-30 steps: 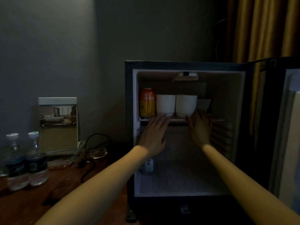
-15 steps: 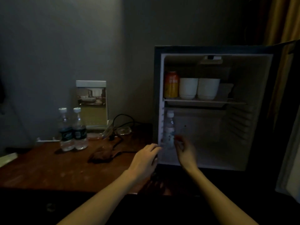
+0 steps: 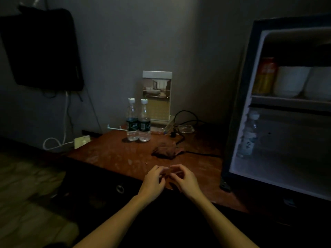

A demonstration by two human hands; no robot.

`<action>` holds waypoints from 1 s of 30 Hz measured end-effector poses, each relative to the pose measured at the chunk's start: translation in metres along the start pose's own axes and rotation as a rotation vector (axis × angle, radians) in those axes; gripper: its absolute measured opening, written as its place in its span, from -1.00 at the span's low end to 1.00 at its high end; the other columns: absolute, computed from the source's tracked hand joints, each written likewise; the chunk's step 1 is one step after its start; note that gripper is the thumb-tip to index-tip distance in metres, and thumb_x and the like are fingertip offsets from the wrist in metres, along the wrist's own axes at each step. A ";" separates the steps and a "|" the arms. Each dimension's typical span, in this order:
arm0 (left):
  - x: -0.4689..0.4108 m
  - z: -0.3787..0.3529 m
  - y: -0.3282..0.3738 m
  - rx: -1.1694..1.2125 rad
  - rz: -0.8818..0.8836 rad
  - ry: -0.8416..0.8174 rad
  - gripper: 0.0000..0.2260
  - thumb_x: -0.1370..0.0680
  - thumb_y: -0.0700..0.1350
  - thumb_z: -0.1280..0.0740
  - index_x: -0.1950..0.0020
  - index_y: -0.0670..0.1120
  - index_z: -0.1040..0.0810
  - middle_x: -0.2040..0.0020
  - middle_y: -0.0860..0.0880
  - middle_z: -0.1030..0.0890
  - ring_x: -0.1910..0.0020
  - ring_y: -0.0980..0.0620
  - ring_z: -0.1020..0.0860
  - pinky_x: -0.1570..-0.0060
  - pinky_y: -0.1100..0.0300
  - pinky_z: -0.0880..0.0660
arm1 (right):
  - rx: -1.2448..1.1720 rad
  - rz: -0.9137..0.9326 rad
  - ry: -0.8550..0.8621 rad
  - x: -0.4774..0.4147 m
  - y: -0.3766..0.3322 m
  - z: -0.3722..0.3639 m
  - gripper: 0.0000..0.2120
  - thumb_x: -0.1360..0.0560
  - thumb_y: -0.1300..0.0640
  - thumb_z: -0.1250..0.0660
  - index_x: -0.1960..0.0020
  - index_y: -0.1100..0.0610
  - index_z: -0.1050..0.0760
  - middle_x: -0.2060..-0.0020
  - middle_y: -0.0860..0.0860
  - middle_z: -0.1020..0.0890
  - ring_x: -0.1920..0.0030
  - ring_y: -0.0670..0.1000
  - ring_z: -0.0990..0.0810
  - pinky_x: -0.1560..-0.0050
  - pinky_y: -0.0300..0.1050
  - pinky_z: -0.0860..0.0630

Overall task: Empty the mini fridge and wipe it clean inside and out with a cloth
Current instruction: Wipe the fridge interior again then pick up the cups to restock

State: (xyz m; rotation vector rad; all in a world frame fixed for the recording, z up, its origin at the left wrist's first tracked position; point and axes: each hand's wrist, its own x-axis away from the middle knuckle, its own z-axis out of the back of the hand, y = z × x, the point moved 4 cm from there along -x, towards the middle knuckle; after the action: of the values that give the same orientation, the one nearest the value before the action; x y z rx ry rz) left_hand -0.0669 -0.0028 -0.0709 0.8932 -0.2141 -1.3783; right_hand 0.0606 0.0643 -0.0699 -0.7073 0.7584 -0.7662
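Plastic water bottle in the mini fridge looks light, maybe slick; we'd grip its waist. Our left hand and right hand hover loosely curled, holding nothing

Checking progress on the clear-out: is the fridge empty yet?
No: a can and white cups stand on its shelf, and a bottle stands below.

Worn wooden table. At its back edge, two capped water bottles, upright and touching. Farther right along that edge, an upright picture card, a glass ashtray, a black cable. Left of the table, on the wall, a dark screen.
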 end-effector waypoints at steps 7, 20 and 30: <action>-0.028 0.022 -0.045 0.139 0.245 0.262 -0.72 -0.53 -0.40 -0.23 -0.15 -0.13 -0.55 -0.04 0.02 -0.47 -0.06 0.05 -0.56 0.01 0.40 -0.41 | -0.110 -0.036 -0.112 -0.050 -0.018 -0.061 -0.71 -0.50 0.23 -0.36 -0.21 0.05 -0.51 0.00 -0.05 -0.65 -0.01 -0.08 -0.61 -0.06 -0.20 -0.52; -0.121 0.062 -0.139 0.369 0.424 0.521 -0.55 -0.53 -0.41 -0.25 -0.37 -0.08 -0.42 -0.31 -0.08 -0.46 -0.16 0.05 -0.51 -0.03 0.26 -0.50 | -0.215 0.024 -0.103 -0.161 -0.013 -0.118 -0.56 -0.55 0.31 -0.30 -0.38 0.06 -0.38 -0.29 -0.03 -0.49 -0.34 -0.03 -0.44 -0.31 -0.21 -0.38; -0.186 0.063 -0.165 0.430 0.355 0.695 -0.39 -0.49 -0.21 -0.43 -0.47 0.02 -0.28 -0.40 -0.04 -0.34 -0.32 0.03 -0.39 -0.27 0.10 -0.41 | -0.284 -0.005 0.184 -0.225 -0.006 -0.136 -0.28 -0.49 0.07 -0.43 -0.53 0.07 -0.15 -0.46 0.06 -0.23 -0.42 0.03 -0.30 -0.28 -0.21 -0.25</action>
State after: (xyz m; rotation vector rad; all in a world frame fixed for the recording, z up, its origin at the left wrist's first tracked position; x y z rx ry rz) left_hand -0.2723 0.1501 -0.0702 1.5556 -0.1227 -0.6405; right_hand -0.1620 0.2047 -0.0635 -0.9015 1.0464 -0.7421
